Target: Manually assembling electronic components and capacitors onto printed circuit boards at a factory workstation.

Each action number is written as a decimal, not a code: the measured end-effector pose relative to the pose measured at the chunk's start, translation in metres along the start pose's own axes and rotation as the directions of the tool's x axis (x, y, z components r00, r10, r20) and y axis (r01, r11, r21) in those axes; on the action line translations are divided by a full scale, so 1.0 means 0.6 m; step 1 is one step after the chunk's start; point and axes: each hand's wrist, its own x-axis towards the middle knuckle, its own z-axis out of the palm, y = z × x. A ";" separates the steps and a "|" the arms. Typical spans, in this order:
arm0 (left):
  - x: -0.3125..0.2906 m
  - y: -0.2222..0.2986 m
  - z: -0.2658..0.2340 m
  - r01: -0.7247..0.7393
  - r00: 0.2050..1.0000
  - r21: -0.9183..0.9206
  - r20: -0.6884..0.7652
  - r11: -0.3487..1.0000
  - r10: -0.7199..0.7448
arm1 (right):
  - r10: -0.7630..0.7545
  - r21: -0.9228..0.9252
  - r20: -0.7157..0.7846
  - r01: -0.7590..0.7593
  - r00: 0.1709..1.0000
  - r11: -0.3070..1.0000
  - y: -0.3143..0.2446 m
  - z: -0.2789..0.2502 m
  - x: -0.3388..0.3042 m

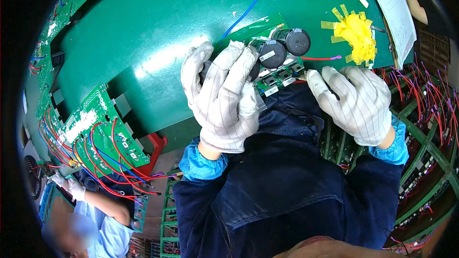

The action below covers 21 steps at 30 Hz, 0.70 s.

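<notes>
A green circuit board with large black cylindrical capacitors lies at the near edge of the green table. My left hand, in a white striped glove, wraps over the board's left end and grips it against one capacitor. My right hand, gloved the same way, rests at the board's right corner, fingertips touching its edge near the small black parts. A blue wire and a red wire run off the board.
A wad of yellow tape strips sits on the table at right, beside papers. More green boards with red and blue wires lie at the left edge. Racks of wired boards stand at right. Another person's gloved hand works at lower left.
</notes>
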 end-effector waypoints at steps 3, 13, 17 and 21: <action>-0.002 -0.007 0.004 -0.012 1.000 0.008 -0.026 1.000 0.012 | -0.029 0.034 -0.077 0.031 0.997 0.999 0.003 0.009 -0.006; -0.003 -0.009 0.009 -0.034 0.999 -0.058 -0.043 0.998 0.032 | 0.317 0.297 -0.034 -0.293 0.948 0.909 -0.085 0.103 -0.088; 0.000 -0.007 0.005 -0.050 0.998 -0.016 -0.031 0.999 0.050 | 0.342 0.272 0.000 -0.329 0.940 0.904 -0.096 0.081 -0.075; -0.002 -0.008 0.006 -0.036 0.999 0.010 -0.025 0.999 0.037 | 0.421 0.315 0.048 -0.414 0.906 0.854 -0.103 0.085 -0.083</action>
